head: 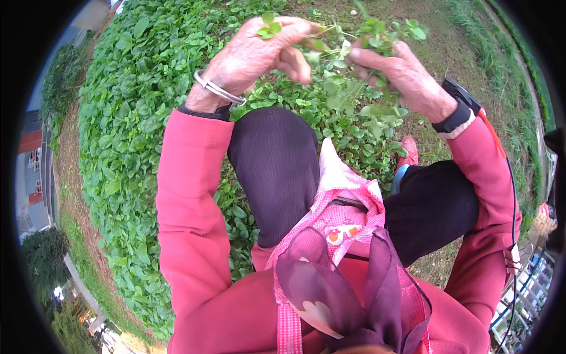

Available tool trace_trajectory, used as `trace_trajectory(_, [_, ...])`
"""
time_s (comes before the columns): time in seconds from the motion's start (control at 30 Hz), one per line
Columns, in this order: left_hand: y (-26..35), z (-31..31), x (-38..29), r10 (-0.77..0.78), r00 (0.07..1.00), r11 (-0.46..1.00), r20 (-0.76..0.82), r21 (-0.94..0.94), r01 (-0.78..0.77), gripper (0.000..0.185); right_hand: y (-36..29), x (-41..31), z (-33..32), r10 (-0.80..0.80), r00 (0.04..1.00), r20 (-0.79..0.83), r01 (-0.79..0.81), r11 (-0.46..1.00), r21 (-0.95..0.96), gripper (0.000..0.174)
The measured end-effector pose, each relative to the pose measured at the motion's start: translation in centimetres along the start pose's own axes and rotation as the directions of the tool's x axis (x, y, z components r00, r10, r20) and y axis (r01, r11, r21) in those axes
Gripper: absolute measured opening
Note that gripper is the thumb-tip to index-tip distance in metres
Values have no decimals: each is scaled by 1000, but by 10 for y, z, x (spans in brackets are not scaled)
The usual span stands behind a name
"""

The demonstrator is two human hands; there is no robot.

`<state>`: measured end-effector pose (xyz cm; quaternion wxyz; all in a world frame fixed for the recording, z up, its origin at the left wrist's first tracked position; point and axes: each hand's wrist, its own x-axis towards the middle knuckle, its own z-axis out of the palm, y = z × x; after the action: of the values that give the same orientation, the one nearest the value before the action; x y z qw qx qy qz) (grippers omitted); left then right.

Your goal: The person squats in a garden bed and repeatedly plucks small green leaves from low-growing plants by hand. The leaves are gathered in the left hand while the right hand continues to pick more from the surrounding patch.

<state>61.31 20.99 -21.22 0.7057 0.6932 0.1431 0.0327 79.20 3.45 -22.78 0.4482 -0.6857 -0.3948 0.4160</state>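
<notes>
My left hand (258, 55), with a silver bangle (219, 92) at the wrist, has its thumb and forefinger closed at thin green stems (337, 31). A small leaf sprig (269, 30) shows against the back of that hand. To the right, my right hand (400, 73) grips a loose bunch of leafy green plants (373, 35), whose leaves spread above and hang below the fingers. Stems run between the two hands. Both hands are raised in front of my knees, above low green plants (296, 95). Some fingertips are hidden by leaves.
A dense bed of leafy plants (128, 146) covers the ground at left. Bare soil (455, 66) and a strip of grass (499, 84) lie at right. A cable (513, 194) runs along my right sleeve. My pink checked apron (325, 194) hangs between my knees.
</notes>
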Motion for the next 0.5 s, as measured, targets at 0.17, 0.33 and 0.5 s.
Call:
trace_trajectory(0.17, [-61,-71,-88,223,826,885,-518,-247,-394,32,30,-13,-57,39,993,-116,-25,993,117,22])
trace_trajectory(0.33, [-169,-126,-251,35,568,917,-822,-199,-344,27,87,-4,-125,155,959,-237,-162,987,-11,36])
trace_trajectory(0.5, [-276,-113,-347,-380,444,922,-812,-372,108,28,123,1,-130,322,899,-296,-309,947,91,26])
